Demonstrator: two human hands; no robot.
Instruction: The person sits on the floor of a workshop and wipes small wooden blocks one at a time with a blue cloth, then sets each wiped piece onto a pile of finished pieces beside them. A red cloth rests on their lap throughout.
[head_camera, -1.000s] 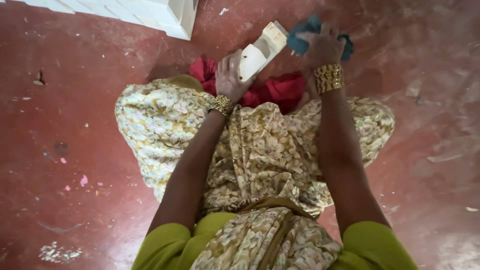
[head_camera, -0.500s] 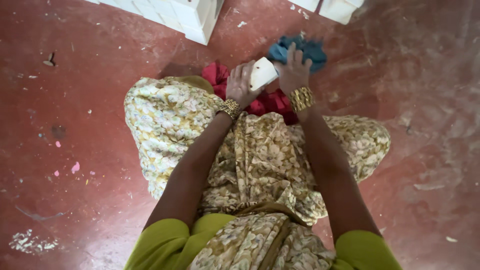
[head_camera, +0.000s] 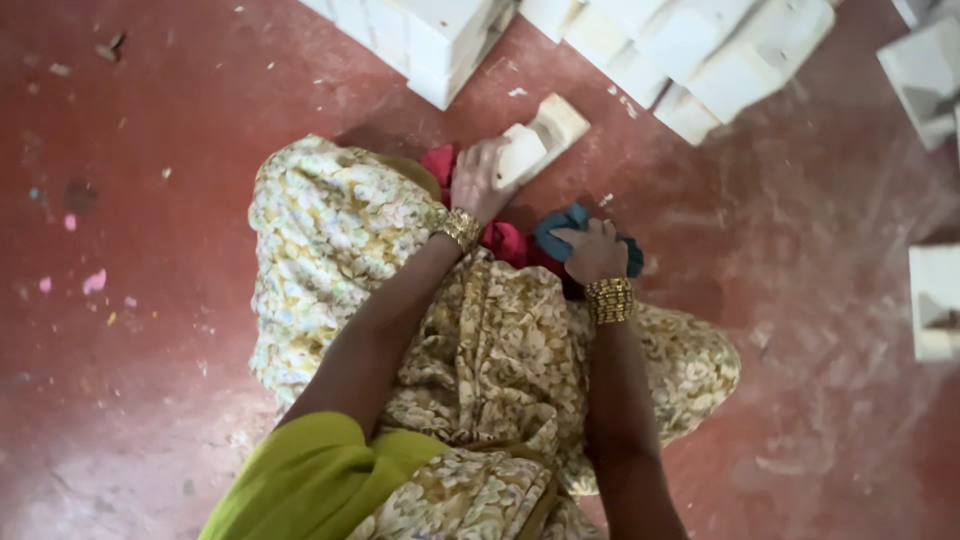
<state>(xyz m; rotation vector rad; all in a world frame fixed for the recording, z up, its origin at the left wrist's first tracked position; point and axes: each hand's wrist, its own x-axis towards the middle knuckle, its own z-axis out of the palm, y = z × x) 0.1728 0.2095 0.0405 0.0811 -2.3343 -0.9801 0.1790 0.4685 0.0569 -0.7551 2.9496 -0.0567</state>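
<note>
I sit on a red floor (head_camera: 160, 300) with a yellow flowered cloth (head_camera: 330, 260) over my legs. My left hand (head_camera: 478, 180) grips a white moulded block (head_camera: 540, 142), which rests on the floor just beyond my knees. My right hand (head_camera: 592, 250) lies closed on a crumpled blue cloth (head_camera: 560, 228) beside a red cloth (head_camera: 502, 240) in my lap. Both wrists wear gold bangles.
Stacks of white moulded blocks (head_camera: 440, 40) stand at the far edge, more white blocks (head_camera: 720, 60) to their right. Single white pieces (head_camera: 935, 300) lie at the right edge. Small bits of debris (head_camera: 95, 282) dot the floor at left.
My right hand let go of the white block and came down onto the blue cloth near my lap. My left hand carried the block forward and set it on the floor.
</note>
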